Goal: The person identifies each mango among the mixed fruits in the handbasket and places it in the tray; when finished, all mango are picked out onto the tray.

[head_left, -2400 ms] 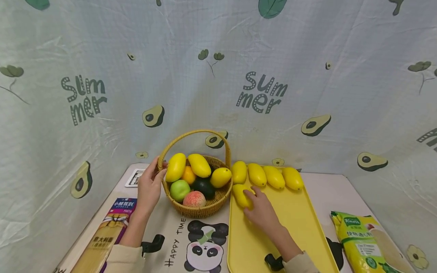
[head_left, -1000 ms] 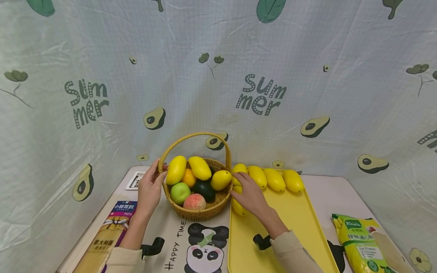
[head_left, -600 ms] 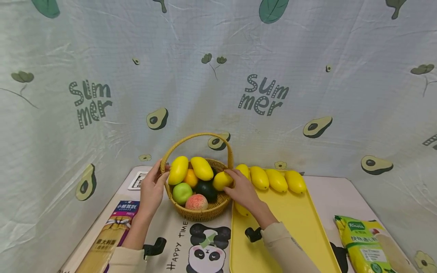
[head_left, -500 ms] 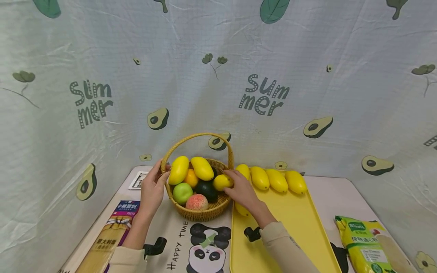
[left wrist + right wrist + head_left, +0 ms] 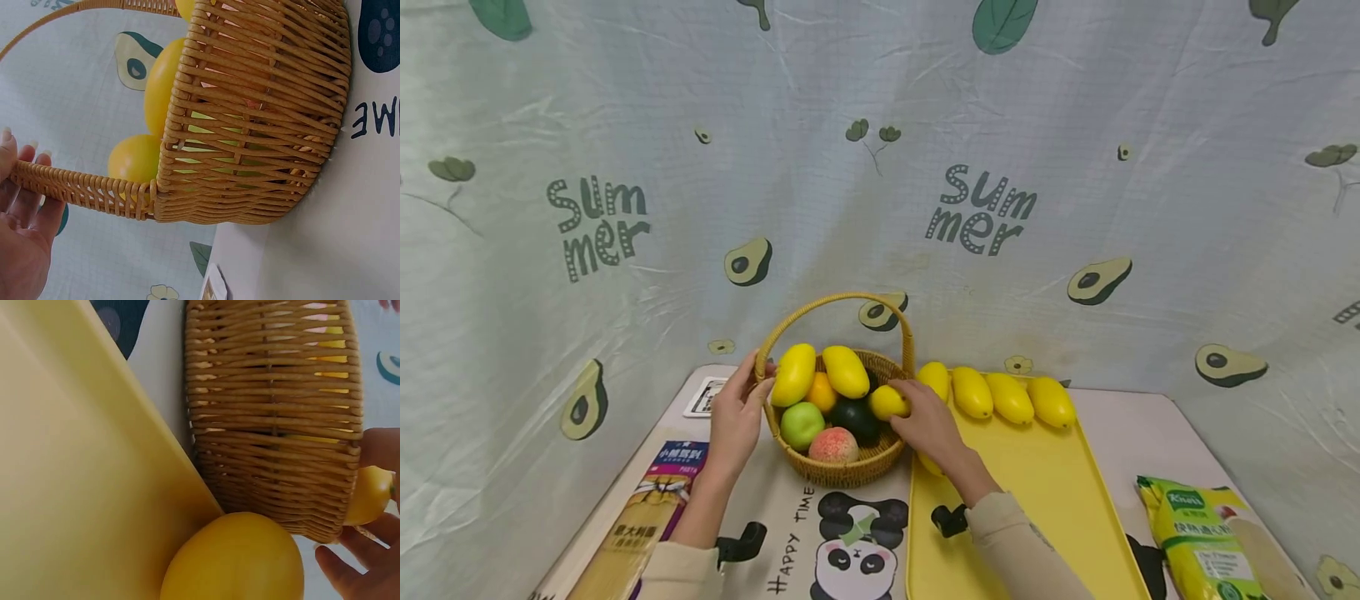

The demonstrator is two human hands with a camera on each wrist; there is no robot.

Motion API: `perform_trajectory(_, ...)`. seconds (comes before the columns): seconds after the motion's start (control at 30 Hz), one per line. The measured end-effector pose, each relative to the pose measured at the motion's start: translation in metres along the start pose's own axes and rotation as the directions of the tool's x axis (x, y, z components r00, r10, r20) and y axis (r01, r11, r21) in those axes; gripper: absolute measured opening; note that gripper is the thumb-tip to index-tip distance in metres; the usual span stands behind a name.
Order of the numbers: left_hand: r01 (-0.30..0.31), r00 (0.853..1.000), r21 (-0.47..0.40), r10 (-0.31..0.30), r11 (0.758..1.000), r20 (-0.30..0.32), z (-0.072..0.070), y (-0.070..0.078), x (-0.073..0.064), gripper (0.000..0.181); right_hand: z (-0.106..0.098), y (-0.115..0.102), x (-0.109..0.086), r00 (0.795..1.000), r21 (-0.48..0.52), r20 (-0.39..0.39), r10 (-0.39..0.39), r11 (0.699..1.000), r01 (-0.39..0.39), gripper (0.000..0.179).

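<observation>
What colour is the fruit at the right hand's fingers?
Yellow; the fruit at the right hand shows best in the head view.

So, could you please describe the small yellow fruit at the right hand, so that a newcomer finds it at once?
Find the wicker basket, left of the yellow tray. At the basket's right side, beside the dark fruit, the right hand grips the small yellow fruit. It is shorter than the two long yellow mangoes in the same basket.
</observation>
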State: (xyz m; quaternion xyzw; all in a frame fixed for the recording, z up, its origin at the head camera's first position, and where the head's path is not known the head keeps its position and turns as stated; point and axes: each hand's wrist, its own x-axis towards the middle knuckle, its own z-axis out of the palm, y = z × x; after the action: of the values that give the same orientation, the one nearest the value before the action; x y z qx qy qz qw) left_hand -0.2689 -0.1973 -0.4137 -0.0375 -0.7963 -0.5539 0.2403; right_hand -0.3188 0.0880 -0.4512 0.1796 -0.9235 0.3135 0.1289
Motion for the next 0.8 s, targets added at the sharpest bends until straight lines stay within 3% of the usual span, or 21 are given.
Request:
perform_trajectory(0.2,0.023,1.0,0.01,-0.023,1.0,-0.006,0.0,0.001,-0.006,0.048,-0.007,-0.001,-0.013,0.996,0.096,-0.087,-0.025,0.995,0.033,0.053)
perform_trajectory(0.43,0.006,1.0,0.02,-0.005,1.0,-0.016,-0.002,0.0,-0.004,0.046,-0.019,-0.005,-0.027,0.984,0.207,-0.173,-0.041,0.975,0.077,0.053)
perform_trajectory(0.67,0.006,1.0,0.037,-0.006,0.999,-0.003,-0.001,0.0,0.0,0.047,-0.037,0.004,-0.038,0.97,0.221,-0.239,-0.036,0.971,0.09,0.054)
perform_trajectory(0.8,0.013,1.0,0.037,-0.012,0.999,-0.007,0.0,0.002,0.0,0.049,-0.047,0.013,-0.046,0.971,0.217,-0.239,0.001,0.975,0.053,0.056)
